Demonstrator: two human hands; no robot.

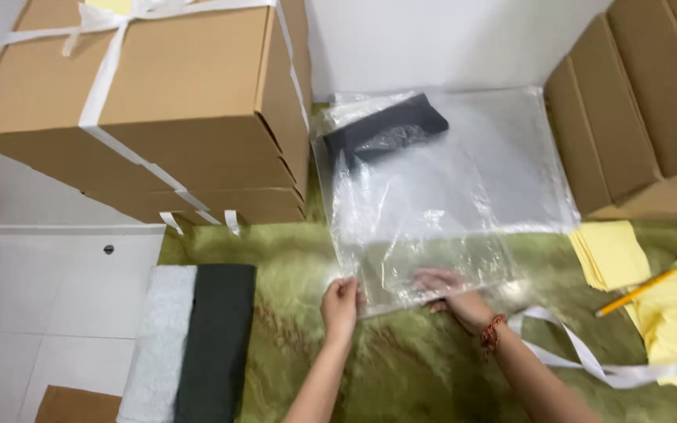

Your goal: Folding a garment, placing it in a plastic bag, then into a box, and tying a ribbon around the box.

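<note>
Your left hand [340, 301] sits at the lower centre of the frame, its grip pinched on the near-left corner of the clear plastic bag [440, 196]. Your right hand [448, 286] is just to the right of it, slid inside the bag's open mouth with fingers spread flat; the film blurs it, so you cannot tell whether that grip is clenched on anything or simply resting open. A red bracelet [493, 332] circles your right wrist.

The bag lies flat across the middle of the frame on the green mottled cloth [401, 368] that covers the floor. At its far end, toward the upper centre, a dark folded garment [389, 129] shows through crinkled plastic.

At the upper left stands a stack of brown cardboard boxes [190, 102] tied with white ribbon [103, 74]. More cardboard boxes [636, 102] fill the upper right. Below them, at the right edge, lie yellow paper sheets [609, 254] and a yellow pencil [638, 291], with a loose white ribbon strip [581, 356] curling across the cloth near your right forearm.

At the lower left, 2 folded cloths lie side by side and touching: a pale grey one [158, 345] and a dark one [217, 345]. Left of them is white tiled floor [48, 305].
</note>
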